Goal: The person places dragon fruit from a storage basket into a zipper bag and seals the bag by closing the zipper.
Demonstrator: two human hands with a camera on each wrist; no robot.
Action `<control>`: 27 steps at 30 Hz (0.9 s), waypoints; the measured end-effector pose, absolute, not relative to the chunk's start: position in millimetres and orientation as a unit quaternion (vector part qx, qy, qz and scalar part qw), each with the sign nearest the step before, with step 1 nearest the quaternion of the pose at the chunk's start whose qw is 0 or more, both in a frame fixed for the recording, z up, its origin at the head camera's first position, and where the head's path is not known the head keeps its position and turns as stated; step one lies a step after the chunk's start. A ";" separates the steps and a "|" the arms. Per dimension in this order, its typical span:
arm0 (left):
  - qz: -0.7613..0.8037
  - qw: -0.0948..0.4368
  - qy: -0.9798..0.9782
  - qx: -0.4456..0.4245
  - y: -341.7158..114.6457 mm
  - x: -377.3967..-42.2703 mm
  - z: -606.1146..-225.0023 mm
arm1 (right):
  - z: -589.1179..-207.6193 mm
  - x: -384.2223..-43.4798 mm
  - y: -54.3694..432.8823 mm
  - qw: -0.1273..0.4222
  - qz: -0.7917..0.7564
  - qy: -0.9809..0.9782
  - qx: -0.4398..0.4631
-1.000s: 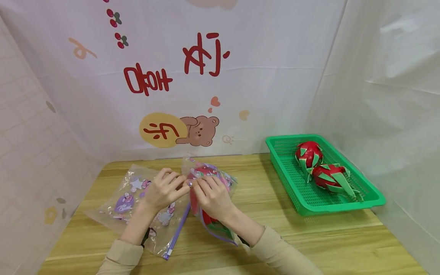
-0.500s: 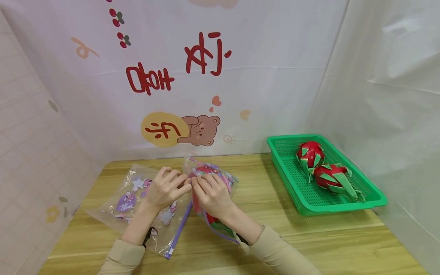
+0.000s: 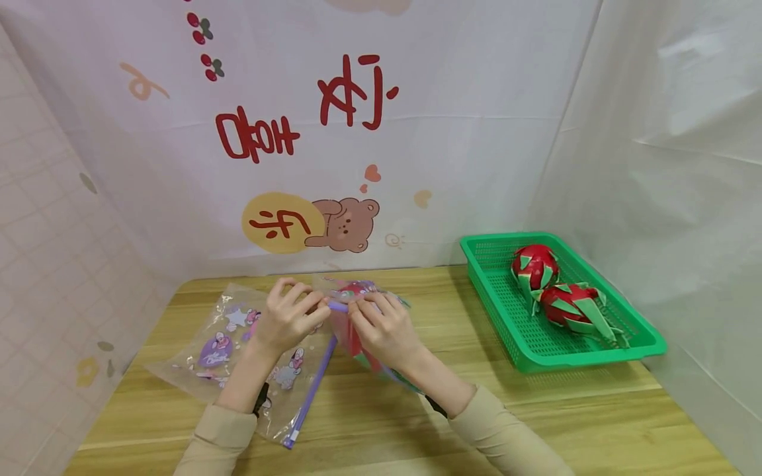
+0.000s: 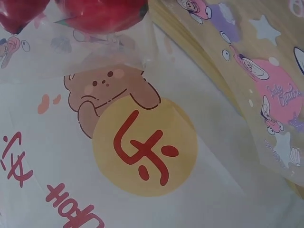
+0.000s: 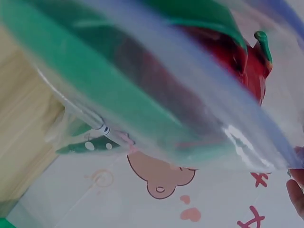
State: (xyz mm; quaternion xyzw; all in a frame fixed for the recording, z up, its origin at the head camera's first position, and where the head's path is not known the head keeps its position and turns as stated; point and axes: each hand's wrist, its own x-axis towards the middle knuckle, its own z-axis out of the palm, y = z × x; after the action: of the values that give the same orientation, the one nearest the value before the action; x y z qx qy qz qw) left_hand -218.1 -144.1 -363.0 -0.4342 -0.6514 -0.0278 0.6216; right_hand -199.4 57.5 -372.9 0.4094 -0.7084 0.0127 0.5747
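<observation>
A clear printed zip bag (image 3: 339, 324) with red and green dragon fruit (image 3: 354, 340) inside hangs between both hands above the table. At the left end of its purple zip strip (image 3: 338, 306), my left hand (image 3: 288, 320) pinches the edge between thumb and fingers. My right hand (image 3: 387, 328) grips the same strip a short way to the right and covers part of the bag. In the right wrist view, the strip runs blurred across a dragon fruit (image 5: 254, 71), with fingertips (image 5: 297, 190) at its end. The left wrist view catches red fruit (image 4: 102, 14) through the plastic.
A second clear printed bag (image 3: 217, 354) lies flat at the left, its purple zip (image 3: 312, 396) along the right side. On the right stands a green basket (image 3: 506, 324) with two dragon fruits (image 3: 536, 266). A printed white curtain (image 3: 446, 152) closes off the back.
My right hand has slid right, away from the left hand, and a length of purple zip now shows between them. The bag has lifted and tilted with it. My left hand stays nearly in place.
</observation>
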 end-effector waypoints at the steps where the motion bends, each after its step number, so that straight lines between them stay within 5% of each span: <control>1: -0.031 0.621 -0.652 -0.433 -143.8 -219.0 -362.3 | -372.2 -200.0 59.1 0.573 0.014 -0.709 0.410; 16: -0.076 0.611 -0.668 -0.417 -138.9 -227.6 -351.8 | -363.6 -211.9 85.6 0.557 0.064 -0.708 0.430; 27: -0.059 0.557 -0.698 -0.446 -129.9 -223.0 -351.2 | -371.6 -215.7 90.3 0.554 0.082 -0.726 0.399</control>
State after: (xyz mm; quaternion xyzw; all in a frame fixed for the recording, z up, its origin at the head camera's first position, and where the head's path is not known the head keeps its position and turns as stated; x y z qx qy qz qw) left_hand -223.0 -129.9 -351.2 -0.4456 -0.6982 -0.0588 0.5572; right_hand -215.7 90.3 -371.6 0.3994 -0.7256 0.0824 0.5543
